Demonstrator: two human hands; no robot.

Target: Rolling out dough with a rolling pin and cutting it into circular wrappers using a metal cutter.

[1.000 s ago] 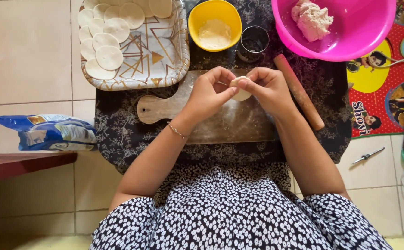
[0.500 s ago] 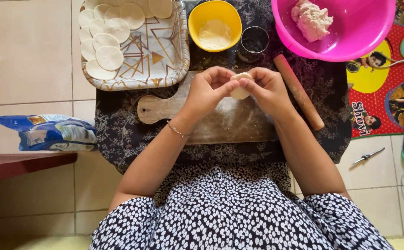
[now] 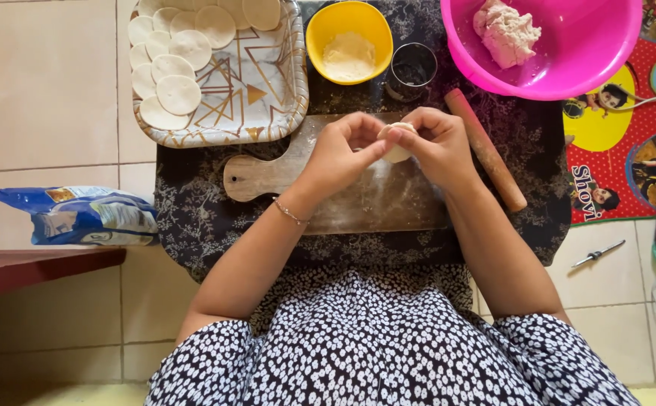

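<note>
In the upper right of the frame the bowl (image 3: 568,68) is bright pink, with pale beige dough (image 3: 505,30) inside. The small bowl (image 3: 348,30) at the top centre is yellow. The tray (image 3: 268,105) at the upper left is white with gold triangles. The cloth (image 3: 193,218) is dark with grey flowers. The dress (image 3: 388,353) at the bottom is navy with white spots.

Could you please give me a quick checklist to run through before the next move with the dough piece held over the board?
1. Dough piece pinched by both left hand and right hand: ok.
2. Wooden board bare under the hands: ok.
3. Rolling pin lying beside the right hand: ok.
4. Tray has free space beside the dough discs: ok.
5. Flour in yellow bowl: ok.
6. Seal of the dough piece: cannot tell.
</note>
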